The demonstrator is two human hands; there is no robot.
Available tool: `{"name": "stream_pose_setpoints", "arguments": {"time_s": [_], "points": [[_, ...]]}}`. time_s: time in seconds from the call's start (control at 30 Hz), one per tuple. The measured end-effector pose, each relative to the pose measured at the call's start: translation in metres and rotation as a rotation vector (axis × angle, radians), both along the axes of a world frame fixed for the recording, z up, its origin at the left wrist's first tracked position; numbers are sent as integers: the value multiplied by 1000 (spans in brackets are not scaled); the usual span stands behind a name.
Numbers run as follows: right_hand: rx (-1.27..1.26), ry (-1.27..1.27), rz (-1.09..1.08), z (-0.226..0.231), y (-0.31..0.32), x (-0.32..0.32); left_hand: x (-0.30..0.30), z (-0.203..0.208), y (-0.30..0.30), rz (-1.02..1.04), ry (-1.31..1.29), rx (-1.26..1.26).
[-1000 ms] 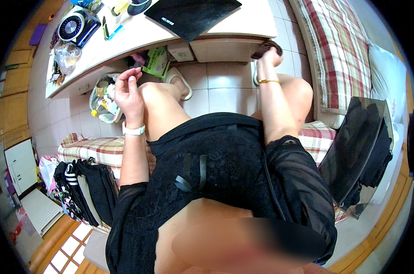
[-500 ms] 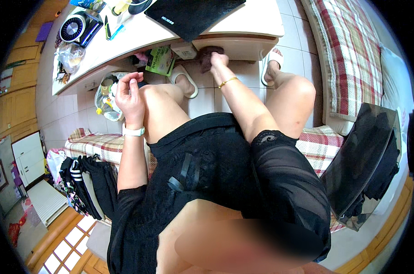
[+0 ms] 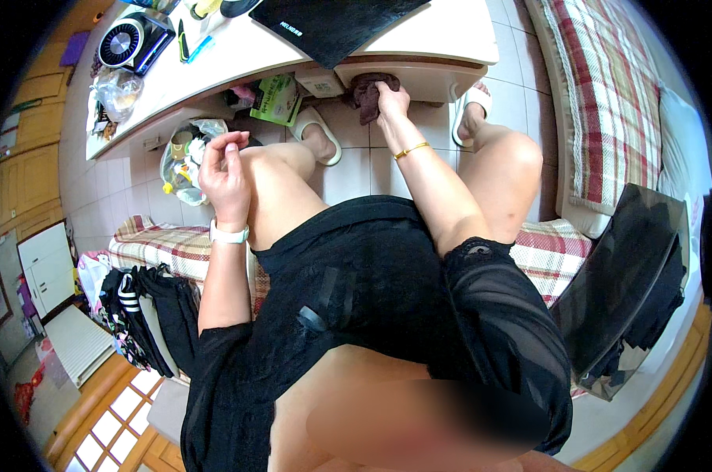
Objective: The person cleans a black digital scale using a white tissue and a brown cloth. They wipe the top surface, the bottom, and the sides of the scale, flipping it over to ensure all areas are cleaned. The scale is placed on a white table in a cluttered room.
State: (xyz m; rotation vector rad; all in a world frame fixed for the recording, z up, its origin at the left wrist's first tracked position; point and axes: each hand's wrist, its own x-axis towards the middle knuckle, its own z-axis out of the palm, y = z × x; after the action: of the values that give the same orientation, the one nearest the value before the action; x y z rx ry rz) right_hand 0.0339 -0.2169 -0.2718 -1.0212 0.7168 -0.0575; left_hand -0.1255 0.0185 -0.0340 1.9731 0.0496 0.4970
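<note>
My right hand is closed on a crumpled dark brown cloth. The cloth lies against the pale drawer front under the white tabletop, towards its left part. My left hand is raised beside my left knee, palm partly turned up. Its fingers are loosely bent, the thumb stands apart, and nothing shows in it. Below the table edge, close to this hand, is a clear plastic bag with mixed items in it.
On the white table lie a black flat sheet, a round-fronted fan device, a knife and a clear bag. A green packet sits in the open space underneath. A plaid-covered seat stands at the right.
My right hand has shifted a little to the right along the drawer front with the brown cloth. The left hand stays almost in place.
</note>
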Motion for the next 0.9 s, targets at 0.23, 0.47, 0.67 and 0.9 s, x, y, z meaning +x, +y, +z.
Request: {"name": "stream_pose_setpoints", "arguments": {"time_s": [0.23, 0.47, 0.67, 0.9], "points": [[-219, 191, 13, -59, 10, 12, 0, 0, 15, 46, 4, -2], [-450, 237, 203, -62, -1, 8, -2, 1, 26, 56, 35, 34], [-302, 0, 101, 1, -1, -3, -8, 1, 17, 85, 5, 48], [-395, 179, 70, -55, 4, 1, -5, 3, 20, 71, 49, 50]]}}
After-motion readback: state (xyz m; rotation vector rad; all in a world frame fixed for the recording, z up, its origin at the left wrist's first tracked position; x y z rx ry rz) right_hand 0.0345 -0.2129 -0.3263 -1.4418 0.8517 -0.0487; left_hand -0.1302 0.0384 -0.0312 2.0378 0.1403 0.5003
